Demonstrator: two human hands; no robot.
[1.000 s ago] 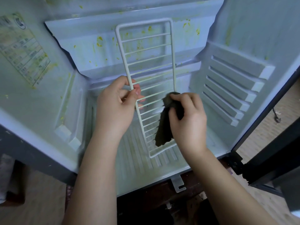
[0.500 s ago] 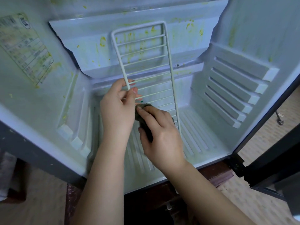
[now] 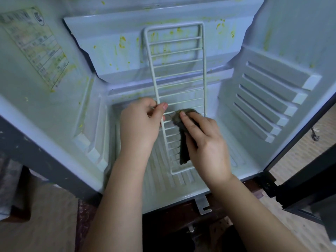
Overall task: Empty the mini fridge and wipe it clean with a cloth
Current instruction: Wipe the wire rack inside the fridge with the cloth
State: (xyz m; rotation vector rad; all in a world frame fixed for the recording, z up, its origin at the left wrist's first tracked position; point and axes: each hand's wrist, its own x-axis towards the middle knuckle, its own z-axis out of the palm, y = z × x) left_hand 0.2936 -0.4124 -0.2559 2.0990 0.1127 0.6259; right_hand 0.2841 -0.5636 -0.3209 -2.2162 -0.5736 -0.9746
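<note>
From the head camera, the mini fridge (image 3: 54,115) stands open with nothing inside but a white wire rack (image 3: 174,70), which stands on end on the ribbed floor and leans back towards the rear wall. The left hand (image 3: 140,124) grips the rack's left side rail about halfway up: its fingers are curled round the wire and the thumb is pressed against the front of it, so the rail runs up and down out of the fist. Just to the right of that thumb, the right hand (image 3: 205,140) holds a dark cloth (image 3: 183,151) against the front of the rack's bars. Its fingers lie close together over the bunched top of the cloth, the forefinger stretched along it; the thumb is hidden behind the cloth, so how it clamps cannot be told. Below those fingers the loose end of the cloth hangs down past the palm, near the rack's bottom edge. Above both sets of fingers, the upper half of the rack is bare wire, and behind it the rear wall carries yellow-green splatters (image 3: 122,41). Far left of the left fingers a printed label (image 3: 34,46) sticks to the side wall; right of the right fingers a row of shelf ledges (image 3: 269,99) steps down the other wall.
</note>
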